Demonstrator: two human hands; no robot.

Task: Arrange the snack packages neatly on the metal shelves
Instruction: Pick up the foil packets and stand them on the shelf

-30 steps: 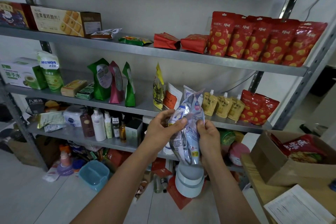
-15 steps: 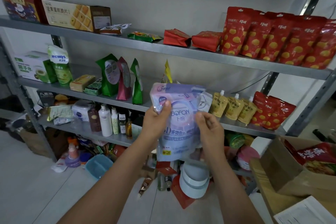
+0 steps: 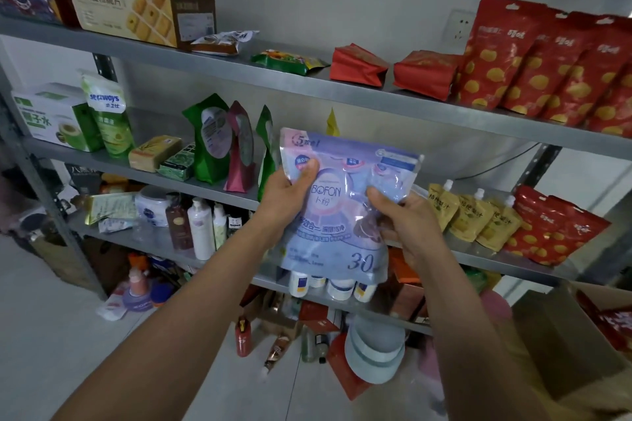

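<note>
I hold a pale blue and lilac BOFON pouch (image 3: 337, 212) upright and face-on in front of the middle metal shelf (image 3: 219, 183). My left hand (image 3: 287, 195) grips its left edge, thumb on the front. My right hand (image 3: 407, 219) grips its right side. Behind the pouch stand green and maroon bags (image 3: 219, 140) to the left and yellow spout pouches (image 3: 475, 215) to the right. Red snack bags (image 3: 561, 68) line the top shelf (image 3: 273, 75) at the right.
Boxes (image 3: 136, 7) sit on the top shelf at left. Bottles (image 3: 201, 229) stand on the lower shelf. An open cardboard box (image 3: 564, 342) with red packets is at bottom right. Bottles, a tub and stacked bowls (image 3: 372, 352) lie on the floor.
The pouch has turned from edge-on to face-on and risen higher, closer to the middle shelf. Both hands kept their grip throughout.
</note>
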